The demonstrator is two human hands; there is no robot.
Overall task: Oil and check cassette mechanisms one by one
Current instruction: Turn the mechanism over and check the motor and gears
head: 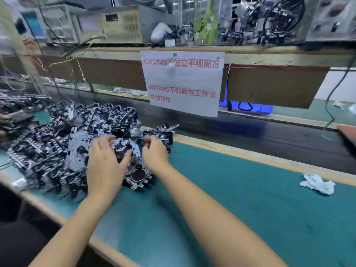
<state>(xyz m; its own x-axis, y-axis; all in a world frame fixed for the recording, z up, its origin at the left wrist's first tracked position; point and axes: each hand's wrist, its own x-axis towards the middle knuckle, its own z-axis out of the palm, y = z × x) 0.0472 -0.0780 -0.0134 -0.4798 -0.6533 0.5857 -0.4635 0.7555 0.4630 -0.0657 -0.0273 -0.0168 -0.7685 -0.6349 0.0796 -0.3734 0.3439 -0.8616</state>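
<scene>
a big pile of cassette mechanisms sits on the left of the green bench. at the pile's right edge lies one cassette mechanism, under and between both hands. the left hand rests on it with fingers curled around its left side. the right hand pinches its right side. far right lies a white rag.

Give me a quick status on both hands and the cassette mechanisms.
Left hand and right hand on one cassette mechanism; grip unclear. Pile crowds left.
</scene>
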